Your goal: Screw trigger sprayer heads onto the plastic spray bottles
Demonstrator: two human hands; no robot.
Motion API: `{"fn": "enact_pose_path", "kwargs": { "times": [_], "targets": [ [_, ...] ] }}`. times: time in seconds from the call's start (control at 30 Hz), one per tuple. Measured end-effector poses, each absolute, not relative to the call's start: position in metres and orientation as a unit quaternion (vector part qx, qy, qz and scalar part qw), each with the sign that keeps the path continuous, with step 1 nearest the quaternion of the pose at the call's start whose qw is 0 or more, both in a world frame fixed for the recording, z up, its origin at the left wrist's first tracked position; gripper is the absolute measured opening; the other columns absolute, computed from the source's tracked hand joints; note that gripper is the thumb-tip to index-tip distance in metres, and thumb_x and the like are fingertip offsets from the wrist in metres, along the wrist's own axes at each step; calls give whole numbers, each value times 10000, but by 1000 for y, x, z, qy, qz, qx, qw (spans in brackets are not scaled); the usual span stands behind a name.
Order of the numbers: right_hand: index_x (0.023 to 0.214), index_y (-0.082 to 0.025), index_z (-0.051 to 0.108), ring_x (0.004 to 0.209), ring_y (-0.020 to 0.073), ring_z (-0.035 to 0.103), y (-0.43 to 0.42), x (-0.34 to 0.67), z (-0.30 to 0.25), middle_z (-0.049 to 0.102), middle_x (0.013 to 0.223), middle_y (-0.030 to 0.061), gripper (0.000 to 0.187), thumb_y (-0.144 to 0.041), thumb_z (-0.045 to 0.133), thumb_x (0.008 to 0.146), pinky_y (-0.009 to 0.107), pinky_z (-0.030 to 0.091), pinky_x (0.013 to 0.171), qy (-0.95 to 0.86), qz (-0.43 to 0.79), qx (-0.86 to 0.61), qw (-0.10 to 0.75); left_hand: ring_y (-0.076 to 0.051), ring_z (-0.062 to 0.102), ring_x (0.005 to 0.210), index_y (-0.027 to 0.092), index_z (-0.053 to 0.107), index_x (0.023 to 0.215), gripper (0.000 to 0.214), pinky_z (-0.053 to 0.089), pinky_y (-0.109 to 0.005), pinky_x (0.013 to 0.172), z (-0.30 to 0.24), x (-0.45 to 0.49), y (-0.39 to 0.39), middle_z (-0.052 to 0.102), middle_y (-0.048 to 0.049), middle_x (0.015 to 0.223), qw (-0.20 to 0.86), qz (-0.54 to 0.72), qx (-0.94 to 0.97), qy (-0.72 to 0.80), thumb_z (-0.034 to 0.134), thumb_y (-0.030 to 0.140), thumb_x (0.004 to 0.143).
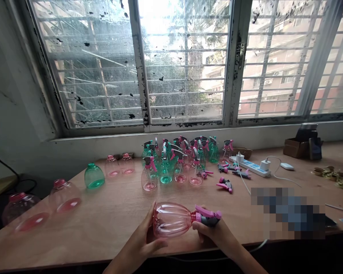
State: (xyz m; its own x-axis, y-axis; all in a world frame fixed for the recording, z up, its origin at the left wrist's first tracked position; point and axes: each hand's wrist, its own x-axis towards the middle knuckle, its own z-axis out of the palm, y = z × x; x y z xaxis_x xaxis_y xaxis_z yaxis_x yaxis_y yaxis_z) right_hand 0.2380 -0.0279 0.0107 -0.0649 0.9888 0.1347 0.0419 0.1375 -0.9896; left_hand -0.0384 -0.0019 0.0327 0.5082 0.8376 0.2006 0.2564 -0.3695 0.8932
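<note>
As seen in the head view, a clear pink ribbed plastic bottle (173, 219) lies on its side above the front part of the brown wooden table (117, 224), directly in front of the landmark, a cluster of pink and green transparent spray bottles (166, 167). The left hand (151, 239) is cupped about the base of the ribbed bottle, fingers partly curled along its end and thumb extended apart from them beneath it. The right hand (211, 229) is closed at the neck end, its fingers bent around a pink and dark grey plastic trigger head (208, 216) seated on the neck and its thumb beside the collar; the fingertips behind the head are hidden. Left of the cluster stand a rounded green translucent bottle (94, 177) and four open-necked pink translucent bottles (65, 198), two of them farthest to the left. Right of the cluster lie several loose pink and dark grey trigger heads (225, 185); beyond these, a long white power strip (253, 167) carries plugged-in white adapters (265, 164). Behind the cluster rises a grey-framed barred window (185, 68).
</note>
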Motion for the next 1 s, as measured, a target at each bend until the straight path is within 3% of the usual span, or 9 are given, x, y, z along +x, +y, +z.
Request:
{"fn": "enact_pose_path", "kwargs": {
  "times": [0.13, 0.27, 0.4, 0.57, 0.77, 0.9, 1.0],
  "targets": [
    [944, -131, 732, 465, 133, 546, -30, 238, 11, 630, 550, -29, 542, -625, 786, 727, 270, 477, 508, -550, 477, -444, 522, -368, 352, 1478, 297, 263, 1596, 918, 230, -500, 1253, 32, -38, 0, 422, -98, 1599, 419, 323, 766, 365, 764, 465, 845],
    [938, -137, 754, 478, 115, 541, -32, 238, 10, 675, 666, 10, 563, -661, 780, 732, 272, 493, 506, -545, 497, -403, 541, -355, 356, 1474, 294, 254, 1597, 927, 251, -485, 1248, 31, -39, 0, 428, -97, 1593, 406, 321, 770, 372, 777, 425, 844],
    [953, -139, 731, 468, 105, 547, -30, 239, 5, 676, 669, 3, 539, -619, 816, 724, 262, 495, 503, -535, 516, -386, 546, -327, 456, 1400, 299, 113, 1620, 987, 315, -478, 1217, 26, -40, 3, 510, -103, 1513, 409, 319, 771, 370, 748, 364, 868],
    [1055, -110, 723, 440, 104, 515, -23, 240, -4, 674, 598, -4, 646, -617, 845, 673, 256, 475, 479, -539, 508, -408, 535, -302, 531, 1329, 309, -38, 1617, 1010, 328, -482, 1206, 22, -40, 5, 461, -98, 1552, 411, 327, 776, 350, 680, 311, 907],
    [1061, -93, 725, 436, 115, 502, -19, 240, -8, 588, 474, -51, 681, -613, 858, 642, 254, 461, 476, -537, 499, -431, 526, -348, 328, 1491, 310, 115, 1619, 1038, 222, -493, 1255, 31, -40, -4, 362, -86, 1628, 397, 322, 776, 370, 788, 369, 830],
    [1094, -106, 695, 416, 102, 490, -20, 240, -7, 620, 528, -44, 731, -627, 873, 613, 247, 444, 446, -519, 514, -422, 537, -355, 359, 1471, 307, 200, 1609, 955, 270, -473, 1238, 32, -42, -4, 429, -90, 1585, 402, 317, 779, 361, 768, 407, 847],
    [1066, -130, 672, 438, 97, 527, -24, 240, -5, 678, 636, -11, 613, -585, 851, 696, 238, 443, 456, -515, 527, -380, 559, -340, 460, 1388, 305, 176, 1613, 981, 346, -445, 1194, 27, -43, 1, 553, -89, 1450, 406, 312, 780, 360, 771, 417, 841]
  ]
}}
